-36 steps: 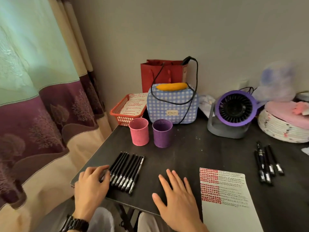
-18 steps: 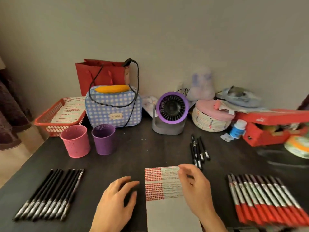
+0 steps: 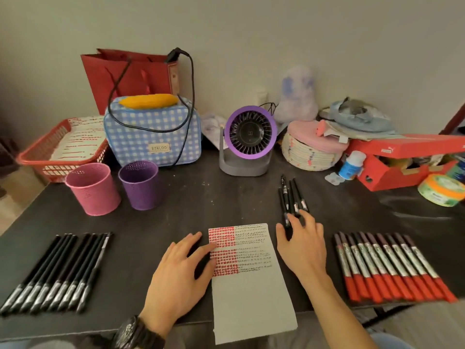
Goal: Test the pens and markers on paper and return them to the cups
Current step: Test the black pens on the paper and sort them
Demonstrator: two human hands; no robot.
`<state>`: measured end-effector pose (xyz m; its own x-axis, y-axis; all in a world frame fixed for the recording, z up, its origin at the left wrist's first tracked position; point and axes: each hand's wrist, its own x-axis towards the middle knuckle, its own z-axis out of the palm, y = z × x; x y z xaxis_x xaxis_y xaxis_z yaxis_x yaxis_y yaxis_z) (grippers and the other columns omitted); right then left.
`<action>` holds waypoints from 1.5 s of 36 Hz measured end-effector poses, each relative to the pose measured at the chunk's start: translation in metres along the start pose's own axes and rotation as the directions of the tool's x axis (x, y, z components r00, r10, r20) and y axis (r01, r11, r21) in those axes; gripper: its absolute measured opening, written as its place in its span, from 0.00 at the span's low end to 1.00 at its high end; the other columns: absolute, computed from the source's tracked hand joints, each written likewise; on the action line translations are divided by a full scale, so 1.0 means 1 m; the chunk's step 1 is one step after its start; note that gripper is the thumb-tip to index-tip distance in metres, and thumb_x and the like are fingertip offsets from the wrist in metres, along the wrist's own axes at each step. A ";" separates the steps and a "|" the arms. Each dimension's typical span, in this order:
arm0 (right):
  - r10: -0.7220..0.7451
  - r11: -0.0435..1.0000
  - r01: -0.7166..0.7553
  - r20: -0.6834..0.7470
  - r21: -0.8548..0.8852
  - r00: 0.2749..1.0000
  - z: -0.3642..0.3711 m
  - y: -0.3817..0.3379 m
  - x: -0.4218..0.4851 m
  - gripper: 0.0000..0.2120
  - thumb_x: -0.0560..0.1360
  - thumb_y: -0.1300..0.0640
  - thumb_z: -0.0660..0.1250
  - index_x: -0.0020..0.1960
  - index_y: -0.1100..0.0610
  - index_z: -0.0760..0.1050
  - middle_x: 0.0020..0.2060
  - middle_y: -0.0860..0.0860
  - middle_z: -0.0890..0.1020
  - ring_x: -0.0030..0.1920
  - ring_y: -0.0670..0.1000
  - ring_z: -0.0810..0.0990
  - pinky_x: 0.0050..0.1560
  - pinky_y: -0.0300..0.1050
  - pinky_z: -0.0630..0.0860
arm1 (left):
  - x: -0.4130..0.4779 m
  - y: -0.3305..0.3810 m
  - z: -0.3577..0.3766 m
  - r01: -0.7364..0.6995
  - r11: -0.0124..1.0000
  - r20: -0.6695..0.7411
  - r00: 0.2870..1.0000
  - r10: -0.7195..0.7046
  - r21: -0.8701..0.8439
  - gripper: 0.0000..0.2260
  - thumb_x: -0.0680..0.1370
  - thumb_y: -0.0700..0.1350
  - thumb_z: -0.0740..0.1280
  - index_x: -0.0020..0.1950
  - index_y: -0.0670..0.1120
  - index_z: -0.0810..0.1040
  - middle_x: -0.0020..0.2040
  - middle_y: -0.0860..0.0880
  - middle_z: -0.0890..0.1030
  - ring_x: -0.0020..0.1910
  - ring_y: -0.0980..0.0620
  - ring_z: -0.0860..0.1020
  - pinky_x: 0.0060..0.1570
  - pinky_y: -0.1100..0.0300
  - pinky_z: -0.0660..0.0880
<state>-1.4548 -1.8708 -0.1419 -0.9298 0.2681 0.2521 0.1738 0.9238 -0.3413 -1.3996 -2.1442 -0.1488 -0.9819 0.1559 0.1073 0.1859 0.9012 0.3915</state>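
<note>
Spread flat and gripping nothing, a person's left hand (image 3: pixel 181 275) rests on the dark tabletop (image 3: pixel 201 197), fingertips on the left edge of a white sheet of paper (image 3: pixel 251 293); the right hand (image 3: pixel 302 248), fingers equally loose and holding nothing, lies just right of the sheet, its fingertips touching the near ends of a small cluster of black pens (image 3: pixel 289 195); the sheet's upper part carries blocks of red marks on the left and rows of black scribbles on the right, too small to read; a long row of black pens (image 3: pixel 55 273) lies at the table's left, a row of red-ended markers (image 3: pixel 392 268) at its right; a pink perforated metal cup (image 3: pixel 93 190) and a purple perforated metal cup (image 3: pixel 141 185) stand side by side beyond the left row; behind them a blue-and-white gingham bag (image 3: pixel 153 137) bears a label reading "ETALOO"; a red cardboard shoebox (image 3: pixel 402 165) at far right shows a white Puma mark on its lid.
</note>
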 end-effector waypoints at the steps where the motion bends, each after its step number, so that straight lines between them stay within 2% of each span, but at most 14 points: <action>1: 0.002 1.000 -0.002 -0.007 -0.007 1.000 0.001 0.000 0.000 0.22 0.80 0.41 0.64 0.69 0.51 0.77 0.73 0.53 0.71 0.66 0.57 0.71 0.59 0.54 0.76 | -0.001 0.000 0.000 0.002 1.000 0.007 1.000 -0.003 0.009 0.23 0.80 0.67 0.52 0.75 0.67 0.66 0.80 0.60 0.60 0.80 0.58 0.55 0.76 0.57 0.45; 12: 0.020 1.000 -0.022 -0.098 -0.021 0.995 0.006 0.002 -0.010 0.15 0.78 0.44 0.67 0.59 0.52 0.81 0.58 0.52 0.81 0.55 0.57 0.76 0.45 0.50 0.76 | -0.002 -0.001 0.000 0.012 1.000 0.030 0.999 -0.013 0.019 0.23 0.80 0.66 0.53 0.75 0.66 0.66 0.80 0.60 0.60 0.80 0.58 0.55 0.75 0.57 0.45; 21: 0.066 0.991 -0.047 -0.149 0.127 0.987 0.004 0.006 -0.015 0.08 0.78 0.52 0.70 0.53 0.56 0.81 0.56 0.53 0.80 0.53 0.57 0.77 0.46 0.48 0.74 | -0.006 0.002 -0.003 0.013 1.000 0.016 1.000 -0.012 -0.005 0.21 0.82 0.62 0.56 0.75 0.63 0.68 0.79 0.58 0.63 0.79 0.56 0.58 0.76 0.58 0.48; 24: 0.137 0.947 -0.090 -0.136 0.308 0.981 -0.002 0.007 -0.019 0.04 0.78 0.53 0.69 0.50 0.53 0.80 0.55 0.49 0.79 0.50 0.51 0.80 0.46 0.42 0.73 | -0.009 0.002 -0.003 0.013 1.000 0.002 1.000 -0.013 -0.014 0.21 0.82 0.62 0.54 0.74 0.63 0.69 0.78 0.58 0.64 0.79 0.57 0.59 0.76 0.58 0.49; 26: 0.210 0.875 -0.136 -0.110 0.464 0.972 -0.008 0.008 -0.026 0.02 0.79 0.54 0.69 0.48 0.48 0.78 0.53 0.47 0.79 0.44 0.41 0.79 0.44 0.28 0.68 | -0.011 0.002 -0.004 0.020 0.999 -0.015 1.000 -0.021 -0.035 0.21 0.82 0.62 0.52 0.73 0.64 0.70 0.77 0.59 0.66 0.78 0.58 0.60 0.76 0.59 0.50; 28: 0.293 0.773 -0.198 -0.062 0.602 0.954 -0.015 0.009 -0.038 0.05 0.79 0.54 0.70 0.45 0.46 0.77 0.49 0.47 0.82 0.43 0.37 0.79 0.42 0.25 0.68 | -0.015 0.002 -0.004 0.038 0.996 -0.032 0.999 -0.041 -0.079 0.20 0.82 0.62 0.53 0.72 0.64 0.72 0.76 0.60 0.67 0.77 0.58 0.62 0.76 0.57 0.57; 31: 0.377 0.536 -0.281 0.072 0.796 0.923 -0.034 0.007 -0.062 0.05 0.80 0.54 0.69 0.45 0.47 0.81 0.40 0.47 0.87 0.43 0.42 0.84 0.44 0.34 0.72 | -0.024 0.002 -0.004 0.063 0.986 -0.073 0.995 -0.075 -0.156 0.17 0.81 0.61 0.58 0.68 0.64 0.76 0.72 0.63 0.71 0.73 0.60 0.66 0.71 0.58 0.67; 34: 0.401 0.213 -0.315 0.211 0.925 0.891 -0.059 0.002 -0.090 0.06 0.81 0.58 0.68 0.49 0.52 0.83 0.44 0.50 0.88 0.40 0.46 0.86 0.45 0.45 0.76 | -0.039 0.006 -0.004 0.072 0.964 -0.134 0.985 -0.109 -0.257 0.11 0.80 0.59 0.62 0.59 0.65 0.79 0.64 0.69 0.73 0.66 0.64 0.70 0.62 0.63 0.71; 37: 0.373 -0.100 -0.389 0.397 0.916 0.839 -0.074 -0.002 -0.121 0.07 0.81 0.58 0.66 0.48 0.53 0.83 0.45 0.56 0.88 0.35 0.47 0.84 0.44 0.48 0.74 | -0.059 0.021 -0.008 0.076 0.915 -0.198 0.966 -0.166 -0.395 0.09 0.77 0.61 0.61 0.51 0.67 0.79 0.57 0.71 0.75 0.62 0.68 0.71 0.57 0.69 0.68; 39: 0.363 -0.223 -0.455 0.506 0.862 0.782 -0.078 -0.003 -0.140 0.10 0.80 0.59 0.66 0.44 0.54 0.84 0.42 0.58 0.88 0.29 0.47 0.82 0.41 0.47 0.73 | -0.073 0.033 -0.011 0.065 0.887 -0.209 0.961 -0.178 -0.458 0.11 0.75 0.63 0.60 0.49 0.67 0.80 0.54 0.70 0.78 0.61 0.67 0.73 0.54 0.71 0.68; 43: 0.306 -0.318 -0.596 0.675 0.737 0.672 -0.083 -0.010 -0.175 0.06 0.79 0.62 0.65 0.45 0.56 0.80 0.35 0.59 0.87 0.23 0.48 0.79 0.28 0.42 0.77 | -0.099 0.056 -0.016 0.085 0.781 -0.106 0.976 -0.190 -0.619 0.12 0.74 0.64 0.63 0.52 0.67 0.83 0.54 0.68 0.81 0.56 0.66 0.78 0.52 0.76 0.72; 46: 0.259 -0.328 -0.665 0.741 0.671 0.620 -0.079 -0.014 -0.194 0.04 0.78 0.62 0.66 0.47 0.57 0.79 0.36 0.60 0.87 0.22 0.49 0.78 0.25 0.40 0.77 | -0.109 0.070 -0.012 0.161 0.614 0.052 0.980 -0.192 -0.773 0.12 0.73 0.63 0.66 0.55 0.69 0.81 0.52 0.64 0.84 0.52 0.62 0.83 0.52 0.69 0.77; 50: 0.249 -0.291 -0.681 0.741 0.672 0.624 -0.072 -0.022 -0.212 0.11 0.66 0.58 0.70 0.47 0.59 0.82 0.39 0.61 0.87 0.24 0.49 0.78 0.32 0.43 0.73 | -0.111 0.084 -0.002 0.224 0.529 0.150 0.972 -0.179 -0.819 0.06 0.77 0.60 0.69 0.53 0.64 0.81 0.52 0.60 0.86 0.50 0.57 0.85 0.56 0.48 0.80; 54: 0.219 -0.236 -0.676 0.716 0.698 0.663 -0.067 -0.026 -0.224 0.07 0.65 0.57 0.71 0.39 0.58 0.86 0.40 0.63 0.87 0.25 0.49 0.78 0.27 0.38 0.75 | -0.112 0.096 0.002 0.208 0.461 0.159 0.977 -0.143 -0.863 0.05 0.78 0.52 0.68 0.53 0.61 0.80 0.53 0.57 0.86 0.54 0.56 0.84 0.60 0.48 0.77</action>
<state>-1.2295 -1.9364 -0.1287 -0.8107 0.1838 -0.5559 0.3612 -0.5904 -0.7218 -1.2720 -2.0746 -0.1249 -0.9915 0.0875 -0.0968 -0.0880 0.0988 0.9912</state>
